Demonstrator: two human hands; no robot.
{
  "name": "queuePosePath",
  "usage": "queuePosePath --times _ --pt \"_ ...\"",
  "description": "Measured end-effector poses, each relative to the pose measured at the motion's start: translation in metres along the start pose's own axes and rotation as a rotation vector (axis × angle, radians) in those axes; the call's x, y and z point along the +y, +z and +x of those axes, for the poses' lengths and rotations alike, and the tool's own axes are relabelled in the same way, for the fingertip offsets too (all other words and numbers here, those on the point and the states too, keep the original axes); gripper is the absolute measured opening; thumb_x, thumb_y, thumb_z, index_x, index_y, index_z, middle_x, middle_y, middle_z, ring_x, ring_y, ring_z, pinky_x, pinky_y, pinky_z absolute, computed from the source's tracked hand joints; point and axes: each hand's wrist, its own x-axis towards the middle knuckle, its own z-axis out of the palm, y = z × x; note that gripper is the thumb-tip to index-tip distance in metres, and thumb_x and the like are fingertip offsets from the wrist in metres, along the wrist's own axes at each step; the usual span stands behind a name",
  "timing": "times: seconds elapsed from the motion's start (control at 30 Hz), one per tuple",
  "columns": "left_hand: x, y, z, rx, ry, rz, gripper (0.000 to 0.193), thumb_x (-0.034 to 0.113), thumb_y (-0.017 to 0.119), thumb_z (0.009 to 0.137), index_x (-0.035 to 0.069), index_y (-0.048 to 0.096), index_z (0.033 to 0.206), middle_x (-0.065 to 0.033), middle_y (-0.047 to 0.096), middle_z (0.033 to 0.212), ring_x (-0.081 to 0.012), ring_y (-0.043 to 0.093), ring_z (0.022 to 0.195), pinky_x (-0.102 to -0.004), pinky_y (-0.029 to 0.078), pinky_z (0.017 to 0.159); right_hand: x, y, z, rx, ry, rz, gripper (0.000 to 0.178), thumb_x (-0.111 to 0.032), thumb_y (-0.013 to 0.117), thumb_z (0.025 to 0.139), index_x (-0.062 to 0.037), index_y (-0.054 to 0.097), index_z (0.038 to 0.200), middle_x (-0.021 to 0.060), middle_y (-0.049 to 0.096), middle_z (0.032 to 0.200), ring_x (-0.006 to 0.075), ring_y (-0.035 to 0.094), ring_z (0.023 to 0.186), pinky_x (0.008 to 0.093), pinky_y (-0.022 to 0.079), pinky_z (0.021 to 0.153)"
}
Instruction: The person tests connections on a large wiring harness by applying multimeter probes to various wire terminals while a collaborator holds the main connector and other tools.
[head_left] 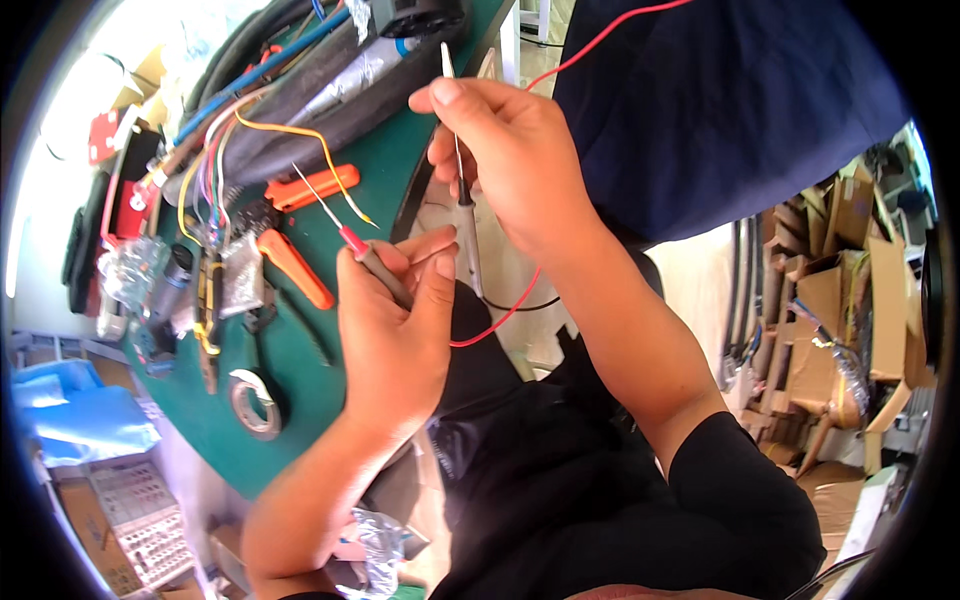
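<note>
My left hand [395,335] is closed around the grey handle of a red-collared test probe [352,238]. Its thin needle points up and left over the green table. Higher and to the right, my right hand [510,150] pinches a second, black-collared test probe [467,225] along its slim shaft. That probe stands nearly upright, its pale tip above my fingers and its grey handle hanging below them. A red lead [505,318] runs from below my left hand, passes behind my right forearm and comes out at the top. The two probes are apart.
On the green table [215,440] lie orange-handled tools [295,268], a tape roll [255,405], a thick black cable bundle [300,110] and loose coloured wires [325,150]. Dark blue cloth [720,120] spreads at upper right. Cardboard pieces [825,320] pile up at right.
</note>
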Motion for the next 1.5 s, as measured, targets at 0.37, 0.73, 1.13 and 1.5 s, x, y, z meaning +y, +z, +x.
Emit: queuePosePath --times 0.37,0.73,1.13,1.5 --pt "-0.032 0.005 0.02 0.032 0.1 0.159 0.018 0.006 0.054 0.093 -0.001 0.038 0.093 -0.0173 0.062 0.099 -0.0134 0.056 0.08 -0.0278 0.048 0.073 0.02 -0.001 0.033 -0.092 0.17 0.058 0.034 -0.034 0.056 0.093 -0.0015 0.066 0.099 0.0041 0.059 0.072 0.0125 0.055 0.065 0.0253 0.043 0.057" --pt "-0.023 0.016 0.04 0.087 -0.122 -0.01 0.018 0.007 0.05 0.096 0.002 0.033 0.094 -0.0171 0.062 0.092 -0.02 0.064 0.081 -0.0314 0.053 0.072 0.027 0.0 0.049 -0.163 0.172 0.204 0.032 -0.03 0.052 0.094 -0.0011 0.065 0.101 0.0061 0.061 0.074 0.0138 0.058 0.068 0.0263 0.045 0.059" --pt "-0.024 0.014 0.053 0.068 -0.043 -0.076 0.017 0.006 0.05 0.096 0.002 0.033 0.094 -0.0213 0.062 0.101 -0.0194 0.064 0.082 -0.0307 0.054 0.072 0.032 0.002 0.06 -0.153 -0.02 0.179 0.03 -0.025 0.048 0.097 0.0 0.063 0.1 0.0077 0.062 0.075 0.0144 0.057 0.069 0.0272 0.045 0.063" --pt "-0.032 0.012 0.06 0.097 0.098 0.074 0.014 -0.002 0.049 0.093 -0.001 0.036 0.094 -0.0195 0.061 0.098 -0.0206 0.067 0.086 -0.0293 0.055 0.071 0.025 0.013 0.065 -0.085 -0.008 0.187 0.03 -0.025 0.048 0.097 0.0017 0.062 0.097 0.0091 0.063 0.074 0.0149 0.057 0.067 0.0273 0.044 0.061"
